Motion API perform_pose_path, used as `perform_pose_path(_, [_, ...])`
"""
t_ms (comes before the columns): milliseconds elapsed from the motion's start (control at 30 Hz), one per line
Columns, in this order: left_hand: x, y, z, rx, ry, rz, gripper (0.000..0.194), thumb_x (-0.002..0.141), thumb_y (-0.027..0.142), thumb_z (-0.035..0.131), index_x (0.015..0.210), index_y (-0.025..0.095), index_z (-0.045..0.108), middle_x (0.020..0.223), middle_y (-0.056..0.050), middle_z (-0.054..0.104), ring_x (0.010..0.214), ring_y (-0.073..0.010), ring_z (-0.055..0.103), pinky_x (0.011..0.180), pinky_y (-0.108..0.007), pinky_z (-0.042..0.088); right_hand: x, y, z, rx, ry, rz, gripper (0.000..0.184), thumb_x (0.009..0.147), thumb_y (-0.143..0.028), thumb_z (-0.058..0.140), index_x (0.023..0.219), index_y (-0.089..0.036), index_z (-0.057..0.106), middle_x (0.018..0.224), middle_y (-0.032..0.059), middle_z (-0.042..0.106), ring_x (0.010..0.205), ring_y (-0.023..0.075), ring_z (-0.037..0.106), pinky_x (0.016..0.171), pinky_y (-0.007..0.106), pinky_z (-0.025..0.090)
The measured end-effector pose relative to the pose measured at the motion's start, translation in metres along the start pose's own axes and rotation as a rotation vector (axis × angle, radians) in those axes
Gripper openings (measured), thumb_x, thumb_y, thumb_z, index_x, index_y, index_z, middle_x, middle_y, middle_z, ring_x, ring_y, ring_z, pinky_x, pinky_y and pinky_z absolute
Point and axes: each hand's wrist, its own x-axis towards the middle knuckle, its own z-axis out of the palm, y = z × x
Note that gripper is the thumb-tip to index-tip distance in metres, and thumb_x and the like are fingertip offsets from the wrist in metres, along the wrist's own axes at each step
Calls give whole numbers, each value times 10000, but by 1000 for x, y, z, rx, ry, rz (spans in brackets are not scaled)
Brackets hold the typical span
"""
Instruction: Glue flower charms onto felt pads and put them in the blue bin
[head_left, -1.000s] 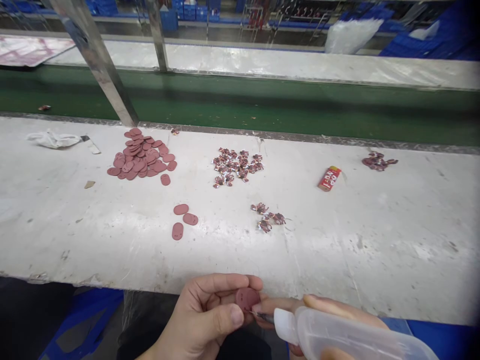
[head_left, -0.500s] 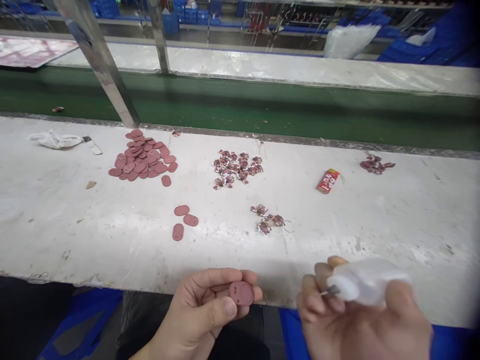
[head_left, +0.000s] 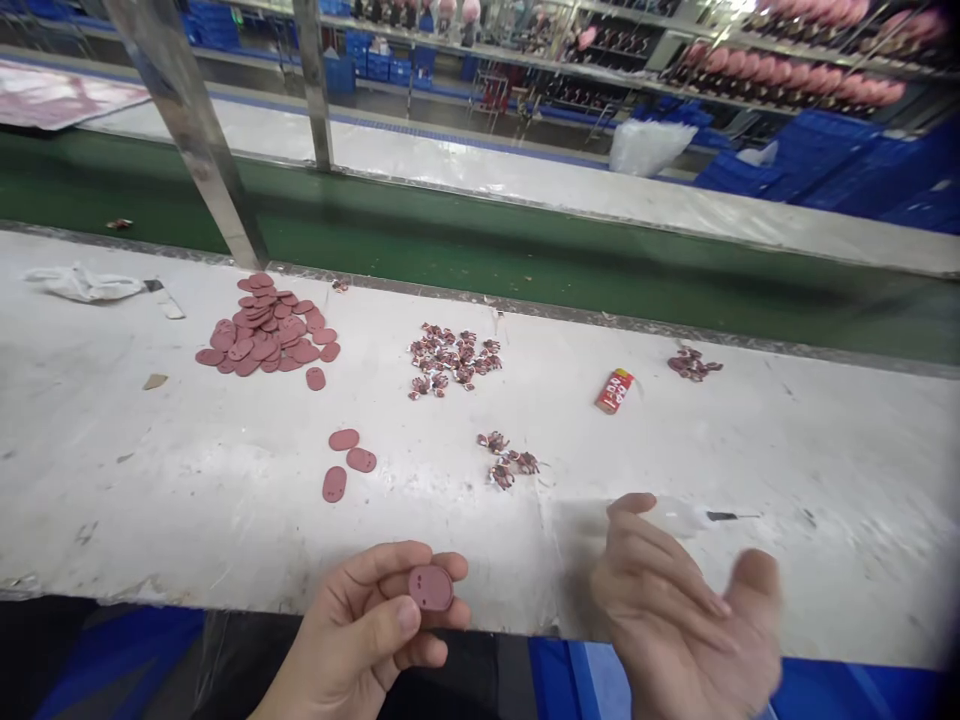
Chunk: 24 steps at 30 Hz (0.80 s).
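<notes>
Over the bench (head_left: 150, 470), left fingers (head_left: 375, 575) pinch a maroon two-holed oval tag (head_left: 430, 588).
Right fingers (head_left: 660, 570) spread open, needle-tip bottle (head_left: 675, 516) now released.

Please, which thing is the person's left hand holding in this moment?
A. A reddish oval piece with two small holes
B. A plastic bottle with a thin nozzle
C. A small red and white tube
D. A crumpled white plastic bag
A. The left hand pinches the reddish oval piece between thumb and fingers, while the right hand is open.
</notes>
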Motion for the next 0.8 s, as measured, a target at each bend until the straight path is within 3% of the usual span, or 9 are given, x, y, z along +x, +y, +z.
perform_pose_path(100, [0,2,-1,4,34,16,256,715,224,937,952,248,842,1117,-90,824,896,-190,806,716,-162,622,-3,41,18,-654,321,-320,389,836,-501,734,1012,-165,646,611,-93,429,355,40,291,230,144,224])
perform_pose_path(167, [1,3,-1,3,35,31,261,708,223,941,949,251,842,1107,-93,827,904,-187,806,739,-159,619,5,65,26,-1156,524,-428,279,844,-437,776,951,-198,681,588,-71,489,399,77,404,343,202,351])
perform_pose_path(267, [1,2,-1,-3,27,31,269,707,227,943,954,257,841,1096,-95,829,881,-193,808,731,-181,629,35,79,28,-1976,606,-433,306,861,-491,751,952,-203,705,617,-33,597,579,161,587,613,309,473])
perform_pose_path(333, [0,2,-1,-4,31,17,273,699,237,948,948,268,841,1089,-84,832,838,-185,808,693,-185,630,54,75,27,-2253,593,-328,386,877,-578,678,948,-198,699,663,0,660,675,215,650,688,355,470])
perform_pose_path(433, [-2,2,-3,6,41,14,272,684,245,958,928,281,843,1084,-64,835,793,-156,800,646,-154,609,68,65,27,-2298,607,-224,294,876,-496,668,869,-202,671,672,25,701,707,251,679,679,368,454])
perform_pose_path(567, [-2,4,-6,21,25,51,267,689,268,955,932,271,845,1119,-70,827,829,-153,798,676,-149,603,53,57,34,-2296,608,-134,179,867,-385,650,805,-219,674,648,19,719,644,246,688,654,381,481])
perform_pose_path(700, [1,4,-5,53,14,75,228,710,299,943,914,263,846,1121,-73,827,864,-158,796,708,-155,598,20,61,43,-1790,513,-88,325,818,-471,780,1021,-218,761,802,52,793,704,238,754,646,345,615])
perform_pose_path(800, [3,1,-3,84,15,83,207,715,304,939,896,267,846,1080,-51,838,862,-160,794,707,-162,594,-3,77,52,-1391,415,3,359,799,-433,850,1115,-272,795,800,47,799,671,198,754,638,286,648])
